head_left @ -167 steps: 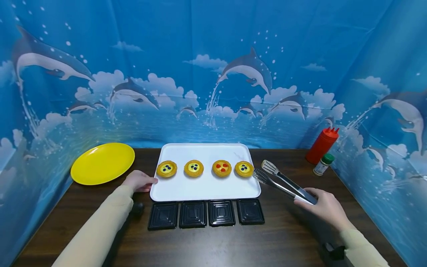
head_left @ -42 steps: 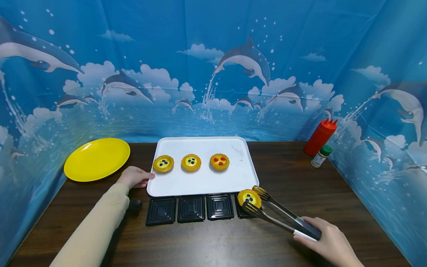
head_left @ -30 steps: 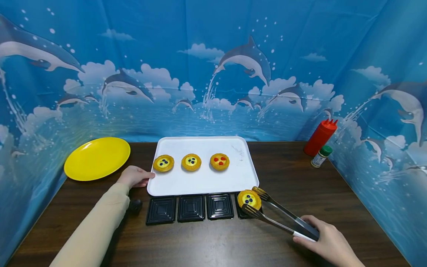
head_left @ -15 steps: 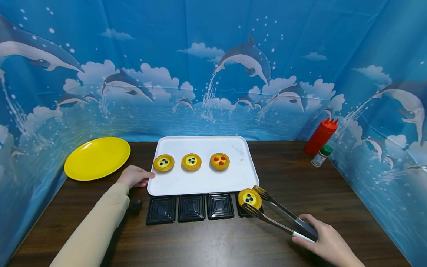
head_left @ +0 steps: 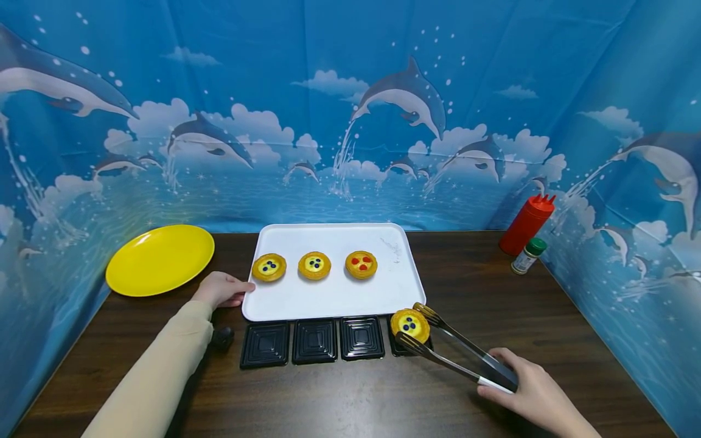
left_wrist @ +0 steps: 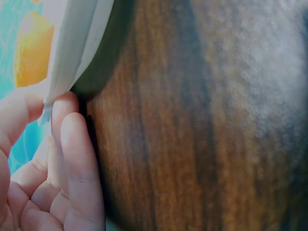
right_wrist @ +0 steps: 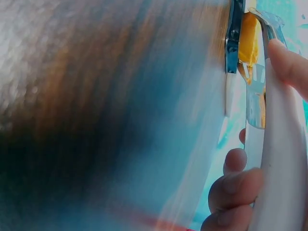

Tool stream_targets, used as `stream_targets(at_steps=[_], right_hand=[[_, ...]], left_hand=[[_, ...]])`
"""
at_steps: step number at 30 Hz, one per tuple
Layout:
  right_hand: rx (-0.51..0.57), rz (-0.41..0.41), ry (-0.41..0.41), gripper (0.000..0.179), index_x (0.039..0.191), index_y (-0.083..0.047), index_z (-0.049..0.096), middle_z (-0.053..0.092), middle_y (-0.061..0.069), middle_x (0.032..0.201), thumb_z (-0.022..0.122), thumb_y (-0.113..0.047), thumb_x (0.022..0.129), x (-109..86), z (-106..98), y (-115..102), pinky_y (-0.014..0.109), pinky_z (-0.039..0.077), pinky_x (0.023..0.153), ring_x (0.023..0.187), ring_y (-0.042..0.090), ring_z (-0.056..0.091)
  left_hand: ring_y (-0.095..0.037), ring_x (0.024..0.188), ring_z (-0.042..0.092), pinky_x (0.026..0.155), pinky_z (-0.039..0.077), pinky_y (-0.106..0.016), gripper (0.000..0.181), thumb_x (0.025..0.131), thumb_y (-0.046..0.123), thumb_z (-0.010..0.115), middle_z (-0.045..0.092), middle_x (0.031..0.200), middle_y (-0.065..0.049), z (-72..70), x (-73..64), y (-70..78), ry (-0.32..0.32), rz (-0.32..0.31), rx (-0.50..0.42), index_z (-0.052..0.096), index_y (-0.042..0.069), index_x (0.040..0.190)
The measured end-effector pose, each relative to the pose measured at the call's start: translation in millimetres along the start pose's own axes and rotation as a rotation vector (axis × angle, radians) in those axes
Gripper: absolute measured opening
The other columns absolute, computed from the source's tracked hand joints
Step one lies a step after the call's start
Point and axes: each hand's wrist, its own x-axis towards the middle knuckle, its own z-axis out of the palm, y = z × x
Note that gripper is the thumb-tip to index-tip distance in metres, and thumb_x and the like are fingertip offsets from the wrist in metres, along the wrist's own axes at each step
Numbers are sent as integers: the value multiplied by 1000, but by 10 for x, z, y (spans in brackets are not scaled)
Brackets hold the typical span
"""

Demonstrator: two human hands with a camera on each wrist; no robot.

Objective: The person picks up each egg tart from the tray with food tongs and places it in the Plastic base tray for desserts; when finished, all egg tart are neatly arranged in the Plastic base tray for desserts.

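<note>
Tart [head_left: 409, 326]: moved off white tray [head_left: 328, 301] onto rightmost black dish [head_left: 402, 351], near tray's near-right corner.
Right hand [head_left: 533, 389]: nearer; grips tongs [head_left: 495, 367], long axis running far-left to tart.
Left hand [head_left: 219, 291]: pinches tray's left edge.

No readable text from where I stand. Small jar [head_left: 528, 257] with green cap [head_left: 535, 246]: pale label [head_left: 524, 262], markings too small to read. White tray [head_left: 328, 302]: faint grey marks [head_left: 391, 246], illegible.

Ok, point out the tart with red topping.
The rightmost tart on the white tray; the left tart, middle tart and the tart between the tongs have dark blue toppings.
</note>
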Motion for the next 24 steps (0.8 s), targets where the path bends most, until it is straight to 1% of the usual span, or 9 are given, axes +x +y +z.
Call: stream_targets(at_steps=[4, 10, 15, 20, 24], right_hand=[[2, -14, 12, 69, 122, -10, 55, 61, 1, 89, 74, -56, 73, -11, -4, 9, 25, 42, 55, 69, 11, 51], [-3, -48, 45, 70, 120, -13, 55, 61, -2, 87, 76, -56, 69, -28, -14, 30, 24, 40, 54, 66, 7, 49], [5, -59, 66, 72, 122, -11, 55, 60, -1, 86, 78, -54, 69, -18, -67, 21, 23, 40, 53, 66, 7, 48], [-15, -65, 99, 73, 121, -10, 56, 61, 1, 87, 78, -54, 68, 47, -146, -12, 25, 41, 55, 69, 12, 50], [-15, -63, 109, 72, 121, -8, 55, 62, 4, 89, 79, -53, 69, 148, -202, -49, 26, 44, 56, 71, 14, 51]], left_hand=[[-11, 61, 63, 64, 55, -20, 46, 87, 27, 69, 65, 72, -4, 0, -11, 5, -1, 1, 3, 60, -9, 113], [-11, 61, 63, 64, 55, -20, 46, 87, 27, 69, 65, 72, -4, -3, -1, -1, -6, 0, -1, 60, -10, 114], [-11, 61, 63, 64, 55, -20, 47, 87, 28, 69, 65, 73, -4, -5, -5, -5, -6, 2, -4, 60, -9, 114], [-11, 62, 63, 65, 55, -20, 47, 87, 28, 70, 65, 73, -4, -4, -12, -6, -3, 5, -5, 60, -10, 114], [-11, 62, 63, 65, 55, -20, 47, 87, 27, 70, 65, 74, -5, 1, -19, 6, -3, 5, -13, 60, -10, 114]])
